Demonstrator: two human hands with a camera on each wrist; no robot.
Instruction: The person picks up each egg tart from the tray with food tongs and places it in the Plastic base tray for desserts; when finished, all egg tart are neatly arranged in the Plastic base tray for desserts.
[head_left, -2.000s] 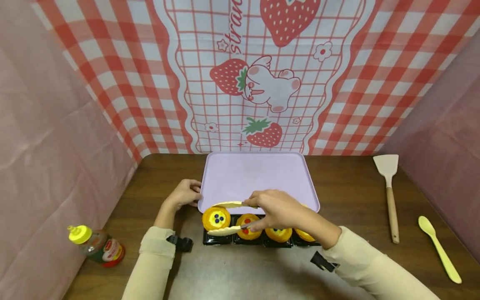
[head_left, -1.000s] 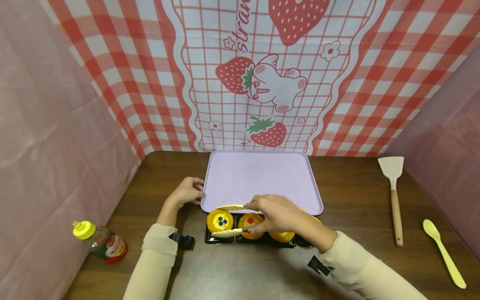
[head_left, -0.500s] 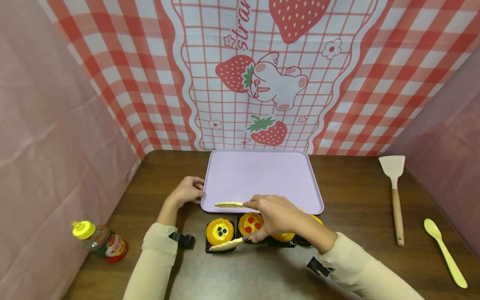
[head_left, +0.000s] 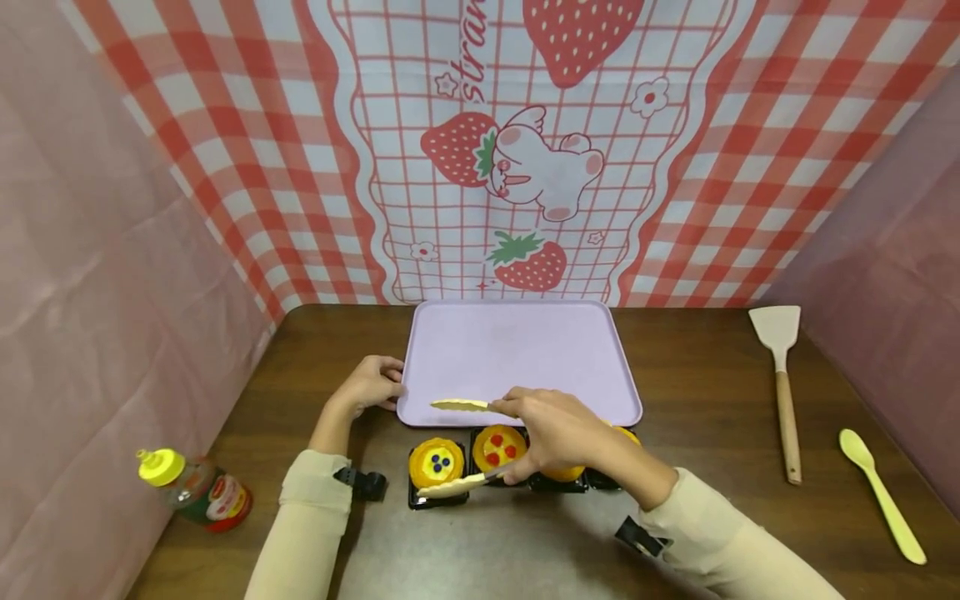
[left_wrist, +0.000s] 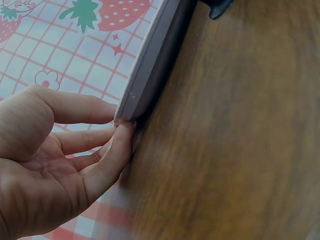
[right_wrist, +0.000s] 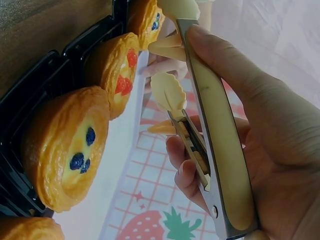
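My left hand [head_left: 367, 386] pinches the left rim of a lilac tray [head_left: 517, 358]; in the left wrist view the thumb and fingers meet at the tray's edge. My right hand [head_left: 558, 425] grips food tongs [right_wrist: 220, 135] with pale scalloped tips, spread wide. The tongs straddle the leftmost egg tart [head_left: 437, 460], topped with blueberries, without squeezing it; one tip is over the tray's near edge, the other on the tart's near side. This tart sits in a black plastic holder [head_left: 452, 501]. Beside it is a tart with red berries [head_left: 498, 447].
Another blueberry tart [right_wrist: 65, 150] and a further tart [head_left: 628, 434], mostly hidden by my right wrist, continue the row. A yellow-capped squeeze bottle [head_left: 195, 492] stands at left. A spatula [head_left: 783, 392] and a yellow spoon [head_left: 881, 496] lie at right on the wooden table [head_left: 697, 375].
The leftmost tart and its holder have shifted slightly towards me, out of line with the row. The tongs, earlier closed around that tart, have spread apart. My left hand stays at the tray.
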